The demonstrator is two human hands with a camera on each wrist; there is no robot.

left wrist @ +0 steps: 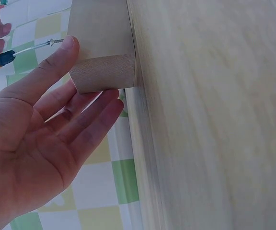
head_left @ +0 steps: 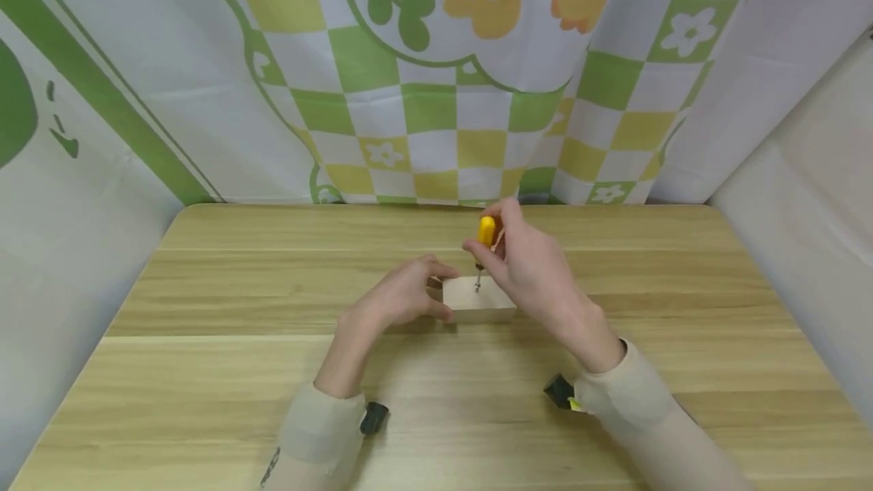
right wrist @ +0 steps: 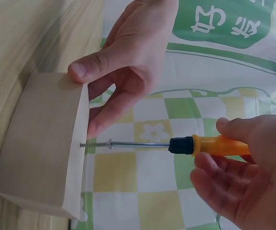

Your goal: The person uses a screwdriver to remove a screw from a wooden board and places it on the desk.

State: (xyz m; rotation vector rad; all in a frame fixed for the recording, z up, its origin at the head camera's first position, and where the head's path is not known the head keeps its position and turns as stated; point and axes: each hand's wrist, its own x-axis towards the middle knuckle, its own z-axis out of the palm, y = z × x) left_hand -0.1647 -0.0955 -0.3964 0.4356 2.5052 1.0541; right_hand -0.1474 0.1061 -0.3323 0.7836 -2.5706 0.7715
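A pale wooden block (head_left: 480,300) lies on the tabletop in front of me. My left hand (head_left: 402,294) steadies its left end, thumb on the near side and fingers at the far side. My right hand (head_left: 535,267) grips the yellow handle of a screwdriver (right wrist: 219,145), which has a dark collar and a thin metal shaft. Its tip meets the head of a screw (right wrist: 96,144) standing in the block's upper face. Much of the screw's thread shows above the wood. In the left wrist view the left thumb overlaps the screw's lower end.
The wood-grain table (head_left: 239,400) spreads out around the block. Behind it hangs a green, yellow and white checked curtain (head_left: 430,108) with flowers. Black wrist-worn pieces sit by the left sleeve (head_left: 323,419) and the right sleeve (head_left: 627,392).
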